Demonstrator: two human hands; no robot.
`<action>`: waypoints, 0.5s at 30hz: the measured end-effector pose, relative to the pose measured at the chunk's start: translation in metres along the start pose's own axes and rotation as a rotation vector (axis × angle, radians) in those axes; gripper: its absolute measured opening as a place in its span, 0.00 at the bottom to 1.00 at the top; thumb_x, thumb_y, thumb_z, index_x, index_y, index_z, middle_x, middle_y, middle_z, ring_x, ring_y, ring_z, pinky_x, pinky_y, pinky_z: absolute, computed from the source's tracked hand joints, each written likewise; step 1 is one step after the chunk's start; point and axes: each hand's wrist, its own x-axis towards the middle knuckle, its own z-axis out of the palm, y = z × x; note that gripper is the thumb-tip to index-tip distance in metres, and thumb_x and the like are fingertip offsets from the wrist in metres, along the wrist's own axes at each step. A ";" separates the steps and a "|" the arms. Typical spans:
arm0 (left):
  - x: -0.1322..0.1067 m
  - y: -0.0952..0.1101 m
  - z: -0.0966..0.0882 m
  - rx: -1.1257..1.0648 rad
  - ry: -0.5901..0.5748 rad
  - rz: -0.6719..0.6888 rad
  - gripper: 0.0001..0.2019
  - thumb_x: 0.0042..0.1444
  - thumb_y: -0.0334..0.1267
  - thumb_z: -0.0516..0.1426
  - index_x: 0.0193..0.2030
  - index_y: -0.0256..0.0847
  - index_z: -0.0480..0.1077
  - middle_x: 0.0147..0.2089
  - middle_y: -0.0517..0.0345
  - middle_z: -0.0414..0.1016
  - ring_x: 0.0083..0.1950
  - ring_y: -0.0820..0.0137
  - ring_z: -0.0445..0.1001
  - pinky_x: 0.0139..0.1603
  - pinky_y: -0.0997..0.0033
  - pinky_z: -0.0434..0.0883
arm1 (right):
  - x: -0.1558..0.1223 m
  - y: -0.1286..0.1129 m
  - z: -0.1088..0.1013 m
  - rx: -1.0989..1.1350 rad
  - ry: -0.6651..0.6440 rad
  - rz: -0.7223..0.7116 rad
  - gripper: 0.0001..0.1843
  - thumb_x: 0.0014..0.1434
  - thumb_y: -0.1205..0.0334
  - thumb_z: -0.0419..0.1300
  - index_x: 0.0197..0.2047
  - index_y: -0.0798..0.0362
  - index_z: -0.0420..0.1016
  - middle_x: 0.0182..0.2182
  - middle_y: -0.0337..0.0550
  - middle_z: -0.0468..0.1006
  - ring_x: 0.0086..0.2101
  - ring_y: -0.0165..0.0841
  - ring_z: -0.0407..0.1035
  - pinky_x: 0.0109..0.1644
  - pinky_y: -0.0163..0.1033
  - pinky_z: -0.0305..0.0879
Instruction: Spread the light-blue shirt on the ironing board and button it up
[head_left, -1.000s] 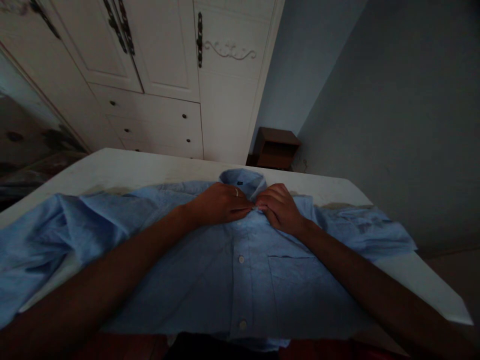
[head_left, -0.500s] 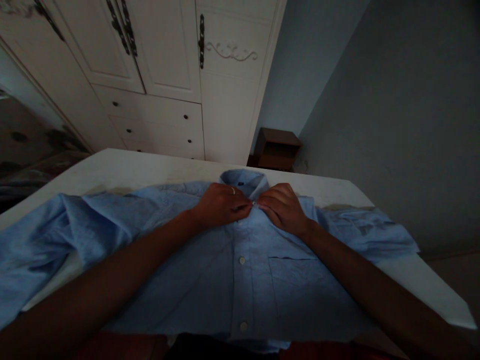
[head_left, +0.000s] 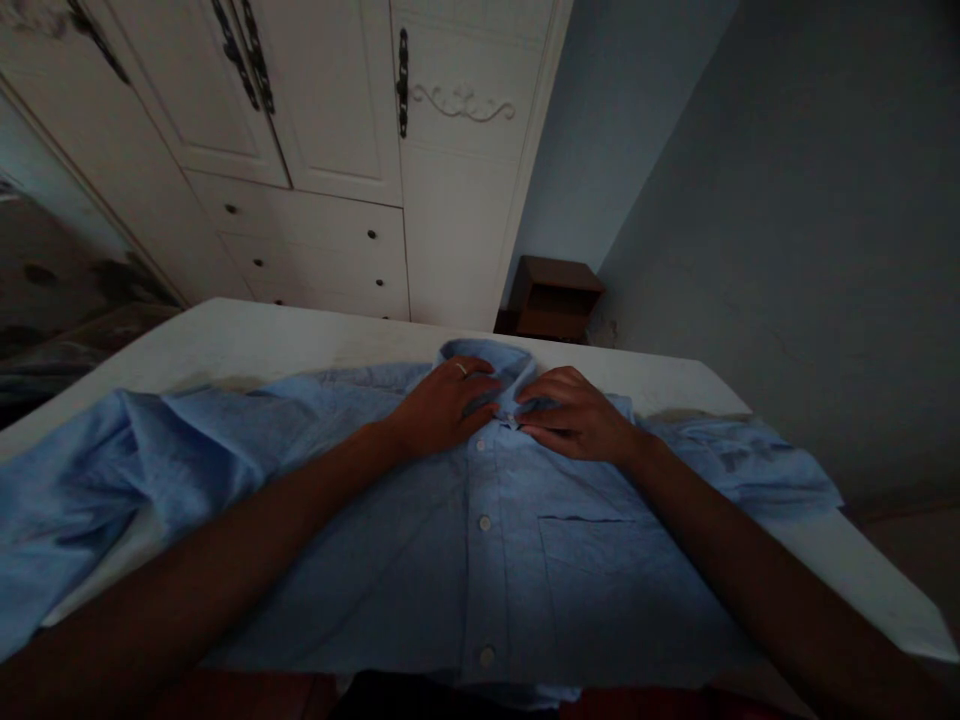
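Observation:
A light blue button-up shirt (head_left: 390, 560) lies front up, its collar at the far side and its sleeves spread to both sides. My left hand (head_left: 448, 400), with a ring on one finger, rests at the collar's left side. Its fingers are spread, and the thumb lies near the top of the button strip. My right hand (head_left: 574, 415) pinches the shirt's edge just below the collar, where a small pale button (head_left: 513, 421) shows by the fingertips. Lower down the front, several buttons sit in the strip, left of a chest pocket (head_left: 589, 545).
Beneath the shirt is a white table (head_left: 300, 330) with angled corners. Behind it stands a white wardrobe (head_left: 457, 230) with drawers and dark handles. A small brown cabinet (head_left: 559, 290) stands beyond the table, beside a grey wall (head_left: 787, 220).
My left fingers have loosened from their pinch at the top button and spread over the collar. My right hand has shifted slightly right, its fingers looser, and the button there is more exposed.

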 end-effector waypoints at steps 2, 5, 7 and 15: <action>0.000 -0.001 0.002 -0.004 -0.020 -0.049 0.18 0.63 0.44 0.53 0.53 0.35 0.72 0.55 0.42 0.71 0.58 0.59 0.68 0.59 0.56 0.66 | 0.000 0.001 0.001 0.059 -0.032 0.022 0.09 0.63 0.59 0.58 0.40 0.49 0.79 0.43 0.44 0.77 0.45 0.36 0.69 0.51 0.47 0.63; 0.002 0.001 0.002 -0.055 -0.129 -0.079 0.16 0.64 0.42 0.51 0.49 0.36 0.74 0.49 0.46 0.75 0.53 0.61 0.71 0.57 0.57 0.67 | 0.001 0.000 0.004 0.145 -0.027 0.095 0.10 0.65 0.60 0.55 0.41 0.50 0.78 0.40 0.44 0.77 0.42 0.34 0.69 0.48 0.45 0.65; 0.006 0.002 0.002 -0.110 -0.162 -0.152 0.15 0.63 0.42 0.52 0.48 0.36 0.74 0.46 0.48 0.77 0.49 0.62 0.72 0.53 0.59 0.67 | 0.003 0.000 0.007 0.173 -0.001 0.164 0.11 0.66 0.59 0.54 0.42 0.50 0.78 0.38 0.44 0.77 0.40 0.34 0.69 0.47 0.44 0.65; 0.027 -0.005 0.006 -0.603 -0.194 -0.545 0.11 0.55 0.43 0.56 0.31 0.35 0.72 0.24 0.62 0.66 0.26 0.75 0.63 0.28 0.74 0.59 | 0.005 0.002 0.023 -0.003 0.085 0.421 0.28 0.63 0.45 0.56 0.61 0.48 0.64 0.57 0.50 0.66 0.57 0.44 0.59 0.60 0.56 0.56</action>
